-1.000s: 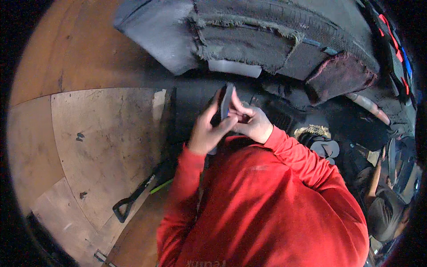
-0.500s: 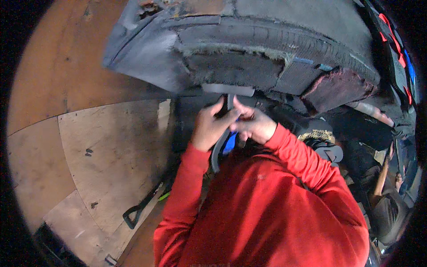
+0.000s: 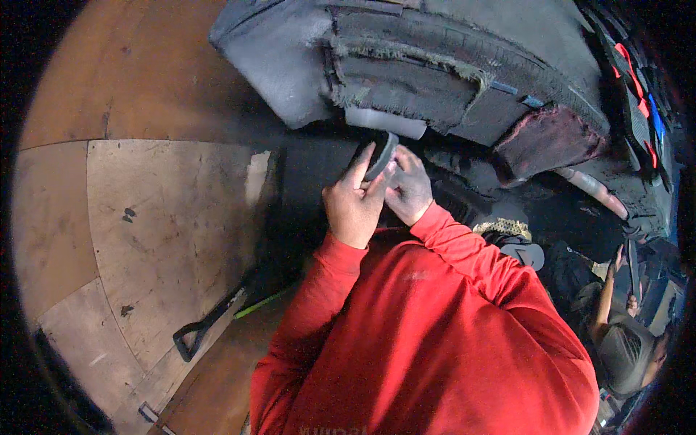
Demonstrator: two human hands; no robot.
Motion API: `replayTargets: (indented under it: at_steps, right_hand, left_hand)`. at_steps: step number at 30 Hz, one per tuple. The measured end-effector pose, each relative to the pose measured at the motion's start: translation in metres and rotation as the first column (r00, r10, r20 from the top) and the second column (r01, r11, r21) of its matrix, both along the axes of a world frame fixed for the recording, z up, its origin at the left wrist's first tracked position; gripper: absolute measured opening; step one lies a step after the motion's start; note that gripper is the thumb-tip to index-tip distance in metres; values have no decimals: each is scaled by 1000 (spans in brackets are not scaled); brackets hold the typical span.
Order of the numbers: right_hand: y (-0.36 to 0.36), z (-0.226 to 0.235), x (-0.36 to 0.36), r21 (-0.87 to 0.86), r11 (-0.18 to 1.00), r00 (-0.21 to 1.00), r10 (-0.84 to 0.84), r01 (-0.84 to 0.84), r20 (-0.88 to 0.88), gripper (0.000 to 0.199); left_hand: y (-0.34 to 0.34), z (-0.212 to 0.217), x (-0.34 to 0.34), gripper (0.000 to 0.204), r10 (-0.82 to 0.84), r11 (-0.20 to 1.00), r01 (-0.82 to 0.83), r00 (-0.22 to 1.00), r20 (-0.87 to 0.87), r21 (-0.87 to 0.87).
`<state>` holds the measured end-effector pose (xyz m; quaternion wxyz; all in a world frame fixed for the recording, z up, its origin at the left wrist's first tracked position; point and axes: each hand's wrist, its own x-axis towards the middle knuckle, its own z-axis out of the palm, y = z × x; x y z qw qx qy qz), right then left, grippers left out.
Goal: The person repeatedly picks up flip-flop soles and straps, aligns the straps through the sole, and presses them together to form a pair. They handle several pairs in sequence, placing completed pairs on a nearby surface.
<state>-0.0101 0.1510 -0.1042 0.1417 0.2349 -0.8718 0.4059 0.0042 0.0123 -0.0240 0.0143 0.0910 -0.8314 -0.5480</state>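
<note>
Both hands are raised in front of my chest, close together, on a dark flip-flop (image 3: 382,155) seen nearly edge-on, its grey rim toward the top. My left hand (image 3: 354,206) is closed on its left side, with a finger and thumb pointing up along it. My right hand (image 3: 407,185) grips the other side, fingers bent in against the sole; the fingertips are partly hidden. Just beyond the hands is the front edge of a worn, dark padded bench (image 3: 406,83), with a pale grey cylinder (image 3: 386,122) under its frayed cloth.
Dark soles with red and blue straps (image 3: 638,94) hang at the far right. Grey footwear (image 3: 528,254) lies right of my arm. Another person (image 3: 620,341) is at work at the right. A black handle (image 3: 190,341) stands by the wooden boards (image 3: 174,239) on the left.
The flip-flop has turned from upright edge-on to tilted, and its blue part is no longer visible. My hands have come up slightly with it; the view has shifted.
</note>
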Motion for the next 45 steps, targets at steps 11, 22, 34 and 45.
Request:
replayTargets:
  at_steps: [11,22,34,45]
  right_hand:
    - [-1,29,10,-627,779,637,492,-18,593,53]
    - [1,77,-7,-720,601,53,754,347,655,69]
    - [13,62,-30,-526,487,-45,763,697,645,37]
    - [14,53,7,-70,991,883,135,-115,449,76]
  left_hand:
    - [-13,26,-19,34,-230,913,165,963,-138,-373]
    - [-31,73,-37,31,-387,890,398,917,96,-220]
    - [-23,13,-65,38,-376,926,316,812,447,206]
    - [-33,-29,11,50,-315,715,184,946,76,675]
